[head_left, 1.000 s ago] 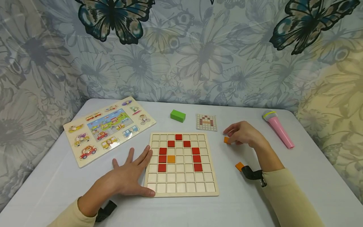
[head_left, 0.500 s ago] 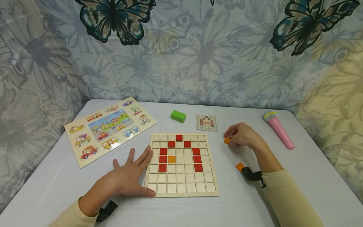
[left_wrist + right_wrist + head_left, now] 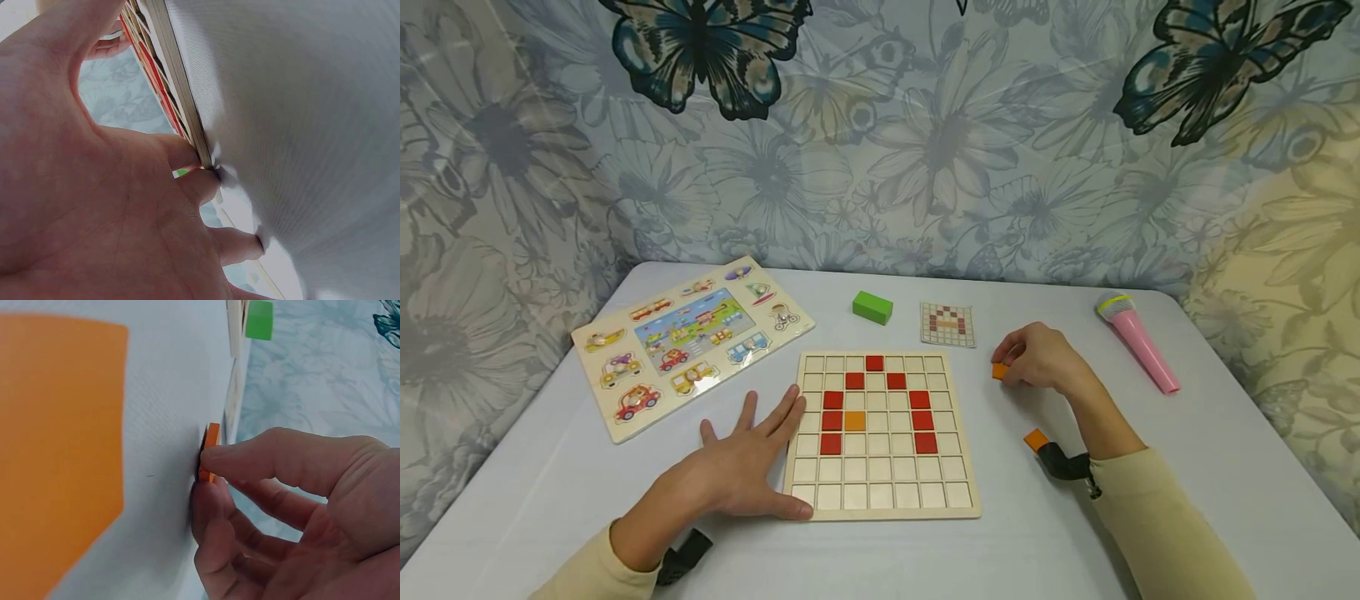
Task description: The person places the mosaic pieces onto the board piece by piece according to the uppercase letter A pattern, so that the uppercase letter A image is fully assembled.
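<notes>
A square wooden grid board (image 3: 901, 471) lies on the table, holding several red tiles (image 3: 832, 420) in an arch and one orange tile (image 3: 854, 421). Along its left edge rests my left hand (image 3: 737, 471), fingers spread; in the left wrist view the fingertips touch the board's side (image 3: 181, 81) and the cloth. Right of the board, my right hand (image 3: 1041, 358) pinches a loose orange tile (image 3: 213, 434) between thumb and fingers, down at the table surface. Another orange tile (image 3: 1036, 438) lies nearer me, beside the black wrist mount, and looms large in the right wrist view.
Behind the board are a green block (image 3: 872, 307) and a small card (image 3: 947, 325) printed with a coloured grid. A vehicle picture puzzle (image 3: 692, 333) lies at the left, a pink toy microphone (image 3: 1142, 346) at the far right. A patterned cloth wall closes off the back.
The right hand stays at the orange tile, its fingers drawn in only slightly. The left hand keeps its place on the board's edge.
</notes>
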Demonstrator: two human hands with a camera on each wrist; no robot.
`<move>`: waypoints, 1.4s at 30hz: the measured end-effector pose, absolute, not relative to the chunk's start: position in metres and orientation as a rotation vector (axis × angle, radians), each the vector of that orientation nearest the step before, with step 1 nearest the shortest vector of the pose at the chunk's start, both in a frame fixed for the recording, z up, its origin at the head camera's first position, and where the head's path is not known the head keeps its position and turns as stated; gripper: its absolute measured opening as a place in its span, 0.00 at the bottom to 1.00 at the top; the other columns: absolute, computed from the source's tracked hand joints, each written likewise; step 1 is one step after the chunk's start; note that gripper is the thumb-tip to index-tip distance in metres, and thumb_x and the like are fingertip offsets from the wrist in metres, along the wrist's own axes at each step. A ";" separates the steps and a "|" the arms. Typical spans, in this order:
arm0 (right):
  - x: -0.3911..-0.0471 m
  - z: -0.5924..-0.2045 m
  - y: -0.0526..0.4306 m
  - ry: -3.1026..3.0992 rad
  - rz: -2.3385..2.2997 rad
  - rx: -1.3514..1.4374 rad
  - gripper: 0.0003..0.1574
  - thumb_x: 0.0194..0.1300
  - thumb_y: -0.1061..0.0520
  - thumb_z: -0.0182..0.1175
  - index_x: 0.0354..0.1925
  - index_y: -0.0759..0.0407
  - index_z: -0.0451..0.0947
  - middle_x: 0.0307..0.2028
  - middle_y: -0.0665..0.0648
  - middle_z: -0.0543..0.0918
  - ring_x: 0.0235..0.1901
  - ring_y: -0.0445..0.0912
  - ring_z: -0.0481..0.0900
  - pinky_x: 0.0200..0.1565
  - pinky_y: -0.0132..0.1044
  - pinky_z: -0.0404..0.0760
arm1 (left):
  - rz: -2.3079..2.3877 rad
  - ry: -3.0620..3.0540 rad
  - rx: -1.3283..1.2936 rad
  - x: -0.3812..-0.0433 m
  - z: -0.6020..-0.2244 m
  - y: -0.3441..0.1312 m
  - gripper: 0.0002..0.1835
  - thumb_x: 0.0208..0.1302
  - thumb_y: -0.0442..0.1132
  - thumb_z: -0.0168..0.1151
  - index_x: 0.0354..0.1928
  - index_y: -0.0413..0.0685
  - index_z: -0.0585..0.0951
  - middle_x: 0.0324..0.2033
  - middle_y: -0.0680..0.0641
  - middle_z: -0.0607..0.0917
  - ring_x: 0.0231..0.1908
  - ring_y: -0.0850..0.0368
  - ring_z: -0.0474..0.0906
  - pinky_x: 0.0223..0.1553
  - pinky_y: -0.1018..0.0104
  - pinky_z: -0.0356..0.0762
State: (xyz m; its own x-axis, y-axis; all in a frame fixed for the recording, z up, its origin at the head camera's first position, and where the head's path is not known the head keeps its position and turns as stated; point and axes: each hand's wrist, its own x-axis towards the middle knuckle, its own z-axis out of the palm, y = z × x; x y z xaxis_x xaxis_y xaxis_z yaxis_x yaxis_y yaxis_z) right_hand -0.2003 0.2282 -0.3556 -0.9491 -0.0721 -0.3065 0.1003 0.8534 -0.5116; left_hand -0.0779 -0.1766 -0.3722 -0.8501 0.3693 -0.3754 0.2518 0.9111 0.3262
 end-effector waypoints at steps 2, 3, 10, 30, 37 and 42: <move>-0.200 -0.354 0.229 2.716 -0.779 0.007 0.17 0.51 0.67 0.73 0.43 0.62 0.88 0.35 0.56 0.82 0.36 0.50 0.77 0.34 0.35 0.79 | 0.372 2.635 0.451 -0.078 -0.372 -0.177 0.74 0.42 0.76 0.76 0.85 0.50 0.49 0.85 0.51 0.40 0.79 0.20 0.36 0.51 0.03 0.40; -0.199 -0.354 0.230 2.715 -0.787 0.002 0.17 0.51 0.67 0.73 0.43 0.62 0.89 0.35 0.56 0.82 0.36 0.49 0.77 0.34 0.35 0.78 | 0.372 2.634 0.452 -0.078 -0.372 -0.177 0.74 0.42 0.76 0.76 0.85 0.49 0.49 0.85 0.51 0.39 0.79 0.19 0.36 0.51 0.03 0.40; -0.198 -0.351 0.232 2.653 -0.934 -0.042 0.21 0.51 0.68 0.70 0.47 0.63 0.89 0.41 0.60 0.83 0.36 0.49 0.79 0.38 0.37 0.81 | 0.373 2.638 0.456 -0.078 -0.372 -0.177 0.74 0.43 0.75 0.76 0.84 0.49 0.49 0.85 0.51 0.39 0.78 0.19 0.37 0.51 0.03 0.40; -0.192 -0.347 0.219 2.624 -1.028 -0.196 0.19 0.57 0.66 0.73 0.49 0.61 0.89 0.49 0.61 0.88 0.47 0.54 0.80 0.43 0.38 0.80 | 0.363 2.634 0.452 -0.078 -0.372 -0.177 0.74 0.42 0.76 0.76 0.85 0.50 0.48 0.85 0.51 0.39 0.79 0.20 0.36 0.51 0.03 0.40; -0.188 -0.346 0.210 2.622 -1.026 -0.230 0.17 0.58 0.66 0.73 0.48 0.61 0.89 0.49 0.61 0.89 0.45 0.53 0.81 0.44 0.38 0.81 | 0.364 2.632 0.456 -0.079 -0.372 -0.177 0.75 0.43 0.76 0.75 0.85 0.50 0.47 0.85 0.51 0.39 0.79 0.20 0.36 0.51 0.03 0.40; -0.185 -0.346 0.203 2.606 -1.041 -0.252 0.16 0.59 0.66 0.73 0.47 0.61 0.89 0.49 0.61 0.88 0.44 0.53 0.82 0.44 0.38 0.82 | 0.367 2.635 0.456 -0.078 -0.373 -0.177 0.75 0.43 0.76 0.76 0.85 0.50 0.48 0.85 0.51 0.39 0.79 0.20 0.36 0.51 0.03 0.40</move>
